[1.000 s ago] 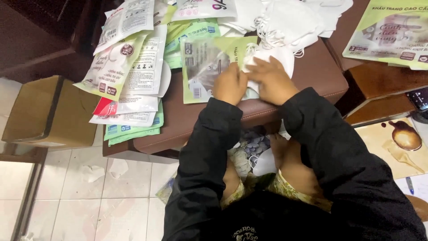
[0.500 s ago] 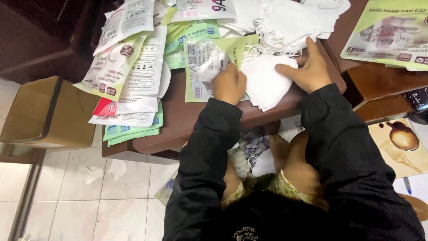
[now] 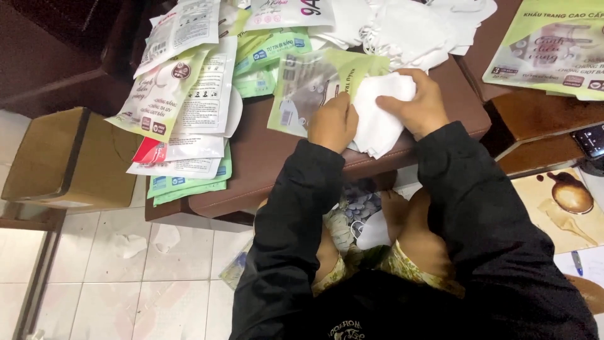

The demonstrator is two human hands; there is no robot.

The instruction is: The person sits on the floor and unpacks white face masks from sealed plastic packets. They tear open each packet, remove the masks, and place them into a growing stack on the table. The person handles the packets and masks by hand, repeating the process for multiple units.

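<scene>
Head view: looking down at two hands working at the near edge of a brown desk (image 3: 264, 157).
Mask: white folded face mask (image 3: 377, 119), lying at the desk's near edge, partly over a green-and-clear pouch (image 3: 308, 88).
Left hand: left hand (image 3: 333, 123) curled, fingers pressed down at the pouch's opening beside the mask's left edge; cannot tell if it pinches the film.
Right hand: right hand (image 3: 415, 107) fingers together, gripping the mask's far right part, thumb on top.
Doing it well (judgement): keep the mask folded flat, hold the pouch mouth steady, slide the mask in straight so corners don't snag.
Far: loose white masks (image 3: 409, 28) in a pile.
Left: stack of printed pouches (image 3: 189, 101) overhanging the desk.
Floor: cardboard box (image 3: 56, 157), tiles with paper scraps.
</scene>
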